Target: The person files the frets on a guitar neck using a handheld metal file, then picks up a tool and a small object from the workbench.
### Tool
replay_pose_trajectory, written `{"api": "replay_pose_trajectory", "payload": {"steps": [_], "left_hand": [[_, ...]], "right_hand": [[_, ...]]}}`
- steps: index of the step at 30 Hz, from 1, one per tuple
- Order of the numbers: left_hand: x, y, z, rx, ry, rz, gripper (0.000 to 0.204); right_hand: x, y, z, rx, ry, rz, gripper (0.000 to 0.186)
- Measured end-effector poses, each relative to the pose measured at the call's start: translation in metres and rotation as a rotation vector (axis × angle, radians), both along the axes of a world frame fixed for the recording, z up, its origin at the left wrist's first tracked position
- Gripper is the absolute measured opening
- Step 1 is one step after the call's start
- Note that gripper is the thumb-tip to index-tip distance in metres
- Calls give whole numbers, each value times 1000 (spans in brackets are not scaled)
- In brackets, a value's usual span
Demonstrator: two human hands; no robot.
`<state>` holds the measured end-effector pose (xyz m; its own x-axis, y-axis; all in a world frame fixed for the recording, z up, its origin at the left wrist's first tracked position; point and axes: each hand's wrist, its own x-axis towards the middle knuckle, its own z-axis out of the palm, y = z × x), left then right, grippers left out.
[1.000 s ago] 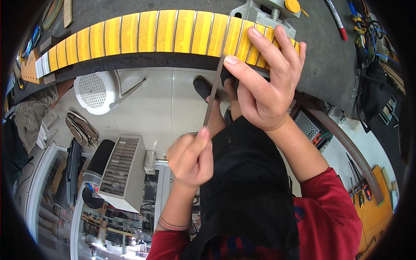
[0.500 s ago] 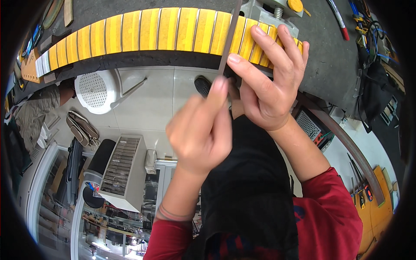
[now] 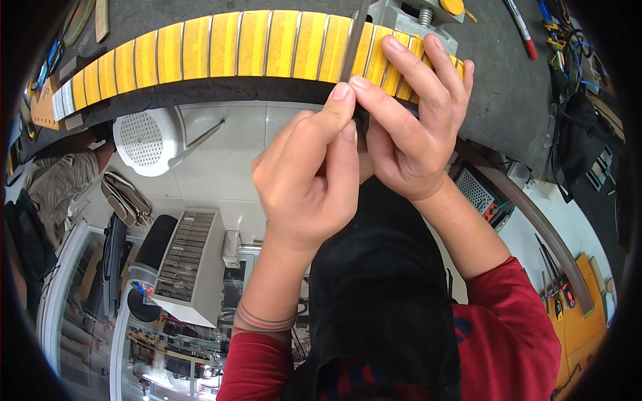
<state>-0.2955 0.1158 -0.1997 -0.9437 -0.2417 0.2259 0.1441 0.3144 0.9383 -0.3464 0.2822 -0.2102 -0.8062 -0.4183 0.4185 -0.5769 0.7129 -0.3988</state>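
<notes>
A guitar neck (image 3: 224, 47) lies in an arc across the top of the view. Yellow tape covers it between the metal frets. Near its right end, a thin dark metal file (image 3: 354, 47) lies across the neck. My left hand (image 3: 304, 177) is closed on the near end of this file, thumb and fingers pinched together. Beside it, my right hand (image 3: 418, 123) has its fingers stretched out over the neck's right end. The right index fingertip is at the neck's near edge, close to the file and the left fingertips.
A grey vise-like clamp (image 3: 418, 23) with a yellow knob stands behind the neck. Farther right on the dark bench (image 3: 498, 100) is a red-capped marker (image 3: 521, 30). A white stool (image 3: 144, 142) stands on the floor at left, near another person's leg (image 3: 63, 180).
My left hand has pushed forward, away from me, with the file, and its fingertips are now at the neck's near edge. The right hand stays nearly in place.
</notes>
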Motion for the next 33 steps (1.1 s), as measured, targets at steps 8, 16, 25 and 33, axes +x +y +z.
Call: {"api": "replay_pose_trajectory", "payload": {"steps": [8, 16, 25, 33], "left_hand": [[83, -10, 10, -84, -132, -26, 43], [66, -18, 5, -162, -101, -102, 34], [105, -34, -4, 141, -146, -82, 42], [115, -25, -14, 349, -293, -64, 33]], "right_hand": [[1, 7, -3, 19, 28, 8, 57], [1, 6, -3, 12, 29, -7, 57], [-1, 6, -8, 1, 46, 14, 58], [-1, 8, -8, 11, 61, 13, 59]]}}
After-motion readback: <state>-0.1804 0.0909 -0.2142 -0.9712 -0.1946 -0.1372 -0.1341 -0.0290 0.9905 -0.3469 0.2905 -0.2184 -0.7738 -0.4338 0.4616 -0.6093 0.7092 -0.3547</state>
